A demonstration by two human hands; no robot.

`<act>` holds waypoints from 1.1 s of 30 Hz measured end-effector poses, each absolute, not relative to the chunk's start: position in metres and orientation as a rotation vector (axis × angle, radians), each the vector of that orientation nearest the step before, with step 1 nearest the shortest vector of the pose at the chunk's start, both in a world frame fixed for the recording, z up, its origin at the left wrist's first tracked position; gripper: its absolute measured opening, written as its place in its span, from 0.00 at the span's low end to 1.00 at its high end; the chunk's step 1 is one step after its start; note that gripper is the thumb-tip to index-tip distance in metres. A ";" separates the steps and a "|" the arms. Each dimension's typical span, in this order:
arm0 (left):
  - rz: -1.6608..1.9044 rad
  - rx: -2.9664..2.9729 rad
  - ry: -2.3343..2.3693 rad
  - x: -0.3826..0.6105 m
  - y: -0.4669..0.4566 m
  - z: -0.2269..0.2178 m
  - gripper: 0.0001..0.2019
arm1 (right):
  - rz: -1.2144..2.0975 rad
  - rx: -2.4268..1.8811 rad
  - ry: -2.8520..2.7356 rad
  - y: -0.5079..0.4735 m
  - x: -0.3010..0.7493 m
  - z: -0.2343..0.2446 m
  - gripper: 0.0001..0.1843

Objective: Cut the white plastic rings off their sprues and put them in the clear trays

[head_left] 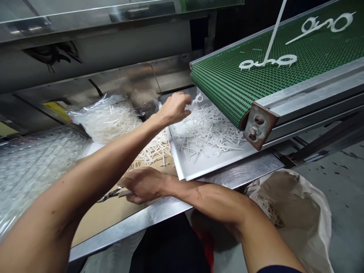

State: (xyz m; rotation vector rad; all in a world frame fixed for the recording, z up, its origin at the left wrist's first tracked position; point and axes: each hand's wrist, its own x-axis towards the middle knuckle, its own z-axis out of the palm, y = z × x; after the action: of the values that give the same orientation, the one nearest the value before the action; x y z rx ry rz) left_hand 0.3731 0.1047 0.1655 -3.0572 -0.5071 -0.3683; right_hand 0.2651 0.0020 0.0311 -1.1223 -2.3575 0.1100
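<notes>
My left hand reaches over a white tray, with its bent fingers and thumb apart. A small white plastic piece with a ring shows just beyond its fingertips; whether they touch is unclear. Beneath my left forearm, my right hand is closed around the handles of metal nippers, whose tips point left over the cardboard. In the tray lies a heap of small white plastic pieces. More white pieces are spread on the cardboard beside it.
A green conveyor belt slopes down to the tray, carrying white moulded parts. Clear bags of pieces stand behind my left arm. Bubble wrap lies at left. Below the metal table edge, a lined bin holds white scraps.
</notes>
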 end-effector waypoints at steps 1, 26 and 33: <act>-0.425 -3.071 -0.509 0.366 0.106 0.174 0.15 | 0.112 -1.123 -2.359 0.002 0.266 0.031 0.14; -0.730 -3.051 -1.548 0.016 0.051 0.012 0.19 | 0.325 -0.781 -2.459 -0.018 0.244 0.025 0.21; -1.015 -2.947 -1.526 0.015 0.041 0.005 0.09 | 0.523 -0.996 -2.268 -0.018 0.248 0.036 0.20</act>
State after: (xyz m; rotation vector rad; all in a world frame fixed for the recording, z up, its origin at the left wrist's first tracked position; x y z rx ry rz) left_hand 0.0147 0.0406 0.0053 -2.9467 -1.5261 -1.0146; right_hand 0.2483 -0.0184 0.0358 -0.9960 -2.2683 0.5233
